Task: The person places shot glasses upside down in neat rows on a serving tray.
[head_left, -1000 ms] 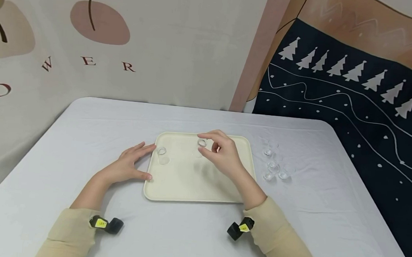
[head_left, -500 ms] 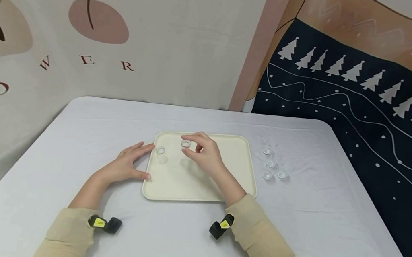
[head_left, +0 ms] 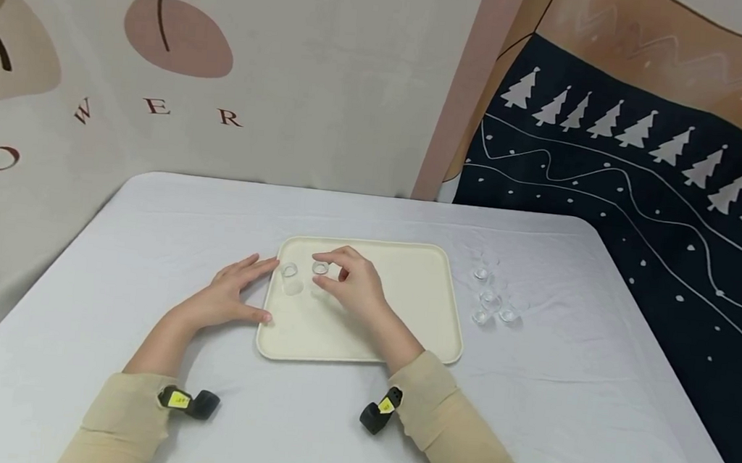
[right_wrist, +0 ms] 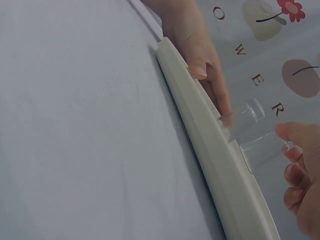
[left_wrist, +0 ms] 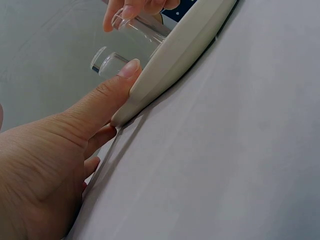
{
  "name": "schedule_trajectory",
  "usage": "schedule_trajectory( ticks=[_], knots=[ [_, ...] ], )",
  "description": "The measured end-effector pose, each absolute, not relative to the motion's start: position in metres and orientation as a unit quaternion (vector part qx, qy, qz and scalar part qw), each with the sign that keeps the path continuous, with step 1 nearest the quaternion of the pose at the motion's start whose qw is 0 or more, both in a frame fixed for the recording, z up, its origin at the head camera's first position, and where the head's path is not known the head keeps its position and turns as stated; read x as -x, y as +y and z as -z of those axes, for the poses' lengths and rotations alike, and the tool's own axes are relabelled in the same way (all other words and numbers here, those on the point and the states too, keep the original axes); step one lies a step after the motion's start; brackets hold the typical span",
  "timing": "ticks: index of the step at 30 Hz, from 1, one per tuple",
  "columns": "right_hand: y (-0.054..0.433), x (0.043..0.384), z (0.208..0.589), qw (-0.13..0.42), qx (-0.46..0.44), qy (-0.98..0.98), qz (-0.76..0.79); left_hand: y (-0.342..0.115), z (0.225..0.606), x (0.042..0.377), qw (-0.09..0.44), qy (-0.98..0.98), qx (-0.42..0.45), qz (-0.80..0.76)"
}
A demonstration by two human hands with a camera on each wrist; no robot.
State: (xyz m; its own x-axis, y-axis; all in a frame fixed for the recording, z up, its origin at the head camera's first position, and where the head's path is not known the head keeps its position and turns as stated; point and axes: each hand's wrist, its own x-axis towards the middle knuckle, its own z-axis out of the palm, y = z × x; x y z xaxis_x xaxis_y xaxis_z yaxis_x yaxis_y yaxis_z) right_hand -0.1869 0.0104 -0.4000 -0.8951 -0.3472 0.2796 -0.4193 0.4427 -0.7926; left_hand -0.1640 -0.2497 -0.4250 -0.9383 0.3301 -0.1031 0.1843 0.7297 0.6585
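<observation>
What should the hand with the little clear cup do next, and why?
I'd probably have the right hand make sure the clear cup sits flat, then gently let go. It looks upright over the tray, beside another cup, with finger and thumb pinching its rim. I can't tell whether its bottom fully touches, so checking first seems wise.

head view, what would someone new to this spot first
Probably the dark cloth with pale trees at the right. Then the cream tray mid-table, its left edge touched by the left hand, where the right hand pinches a clear container beside a second one. More clear containers sit on the white table right of the tray.
</observation>
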Motion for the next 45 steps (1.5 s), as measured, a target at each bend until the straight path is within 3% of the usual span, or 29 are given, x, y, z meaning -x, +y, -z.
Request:
schedule_trajectory(
  ticks=[18,45],
  knots=[
    [0.005,0.186,0.408,0.032,-0.2,-0.868,-0.454,-0.249,0.426,0.165,0.107,0.923,-0.137,-0.343],
    [0.062,0.157,0.368,0.113,-0.264,-0.82,-0.495,-0.247,0.426,0.163,0.104,0.924,-0.134,-0.343]
  ],
)
